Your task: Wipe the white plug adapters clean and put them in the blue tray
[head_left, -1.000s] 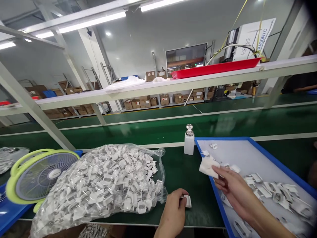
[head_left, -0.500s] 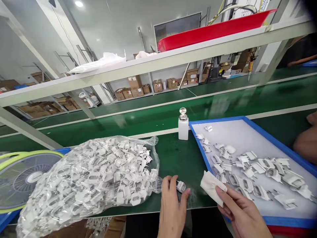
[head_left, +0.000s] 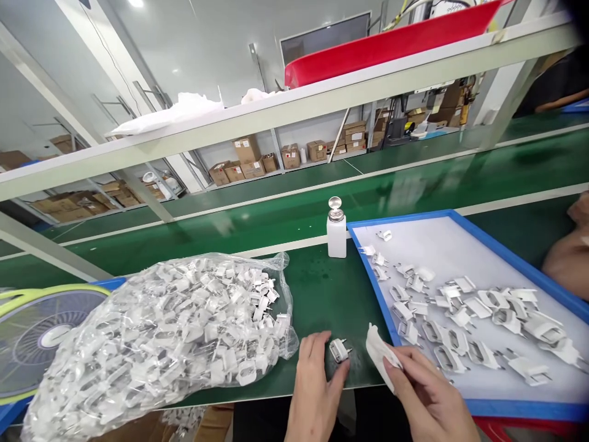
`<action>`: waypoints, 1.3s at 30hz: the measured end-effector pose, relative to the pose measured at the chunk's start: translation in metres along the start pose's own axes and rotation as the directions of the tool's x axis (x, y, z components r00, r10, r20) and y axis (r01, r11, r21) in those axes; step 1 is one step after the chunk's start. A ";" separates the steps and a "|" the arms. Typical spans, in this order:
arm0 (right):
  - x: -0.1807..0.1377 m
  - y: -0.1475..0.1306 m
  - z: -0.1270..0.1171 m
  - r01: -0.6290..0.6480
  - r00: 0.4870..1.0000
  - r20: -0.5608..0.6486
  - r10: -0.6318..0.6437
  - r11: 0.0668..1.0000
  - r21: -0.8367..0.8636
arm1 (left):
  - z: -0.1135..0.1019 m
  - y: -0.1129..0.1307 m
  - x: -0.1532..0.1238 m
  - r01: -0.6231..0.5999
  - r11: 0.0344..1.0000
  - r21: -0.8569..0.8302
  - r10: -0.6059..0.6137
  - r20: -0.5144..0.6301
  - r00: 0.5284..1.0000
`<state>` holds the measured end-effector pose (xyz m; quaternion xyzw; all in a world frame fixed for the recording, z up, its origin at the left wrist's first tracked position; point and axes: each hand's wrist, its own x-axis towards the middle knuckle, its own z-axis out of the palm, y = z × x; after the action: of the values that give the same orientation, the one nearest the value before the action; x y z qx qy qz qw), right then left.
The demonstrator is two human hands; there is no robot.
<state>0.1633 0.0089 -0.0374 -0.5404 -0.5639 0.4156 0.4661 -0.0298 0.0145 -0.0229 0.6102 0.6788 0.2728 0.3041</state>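
A small white plug housing [head_left: 339,350] with metal pins lies on the green bench. Around it, my left hand [head_left: 315,387] has its thumb and fingers spread, with the thumb tip close to the piece; whether they touch is hard to tell. My right hand [head_left: 426,393] pinches a folded white cloth [head_left: 381,355] just to the right of that piece. Many similar white plug housings fill a clear plastic bag [head_left: 161,331] on my left. Several more lie in a blue-rimmed white tray [head_left: 386,313] on my right.
A white pump bottle [head_left: 337,236] with a metal top stands behind the tray's left corner. At far left is a yellow-rimmed fan [head_left: 50,337]. Overhead runs a shelf [head_left: 257,113] bearing a red tray [head_left: 391,46]. Another person's arm [head_left: 568,261] rests at the right edge.
The plug housing has turned on the bench and shows more of its pins. My right hand has drawn the cloth slightly left and tilted it more upright. The view has shifted a little.
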 end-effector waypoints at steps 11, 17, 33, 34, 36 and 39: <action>0.006 0.013 0.041 0.482 0.875 0.276 -0.397 0.764 -0.429 | -0.022 -0.010 0.017 -0.208 0.978 0.017 0.201 0.183 0.962; 0.006 0.026 0.042 0.598 0.791 0.433 -0.431 0.695 -0.400 | -0.024 -0.014 0.025 -0.272 0.957 0.105 0.239 0.254 0.937; 0.026 0.006 0.054 0.509 0.857 0.339 -0.388 0.740 -0.440 | -0.024 -0.014 0.027 -0.373 0.911 0.176 0.310 0.305 0.900; 0.025 0.008 0.055 0.508 0.857 0.340 -0.386 0.738 -0.444 | -0.024 -0.014 0.027 -0.373 0.909 0.183 0.308 0.305 0.901; 0.019 0.015 0.054 0.530 0.845 0.354 -0.401 0.718 -0.451 | -0.024 -0.013 0.026 -0.373 0.908 0.192 0.306 0.306 0.902; 0.004 0.030 0.052 0.596 0.800 0.403 -0.445 0.668 -0.446 | -0.025 -0.013 0.024 -0.361 0.911 0.200 0.293 0.303 0.907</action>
<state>0.1197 0.0172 -0.0780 -0.4060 -0.8461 0.1494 0.3113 -0.0584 0.0373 -0.0176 0.7805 0.5480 0.1476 0.2623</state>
